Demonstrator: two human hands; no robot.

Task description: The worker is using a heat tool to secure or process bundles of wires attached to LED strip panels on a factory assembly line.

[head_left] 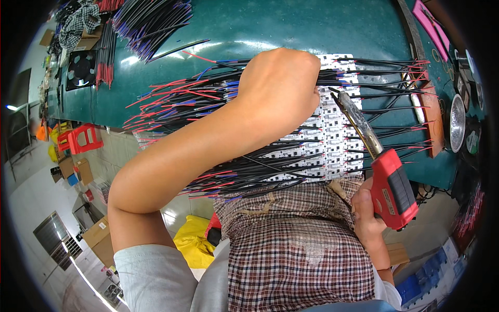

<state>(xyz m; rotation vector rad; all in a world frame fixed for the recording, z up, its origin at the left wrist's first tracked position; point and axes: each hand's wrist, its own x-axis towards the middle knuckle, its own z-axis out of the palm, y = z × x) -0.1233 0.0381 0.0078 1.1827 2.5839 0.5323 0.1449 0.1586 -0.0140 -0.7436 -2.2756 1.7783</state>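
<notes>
My right hand [368, 212] grips a red and black soldering gun [393, 190]. Its long metal barrel points up and left, and the tip lies over a panel of white circuit boards [335, 122], close to the fingers of my left hand [280, 78]. That hand is curled closed above the panel's far part, back of the hand upward; whatever the fingertips hold is hidden beneath it. Black wires [200, 104] with red and blue ends spread left from the boards in a thick layer. More wires [390, 96] stick out to the right.
A big bundle of black wires [153, 23] lies at the far left of the green table [291, 26]. A small black fan [81, 69] is near it. At the right are a wooden block [435, 122] and a round metal dish [457, 124]. A red stool [83, 139] stands beyond the table's left.
</notes>
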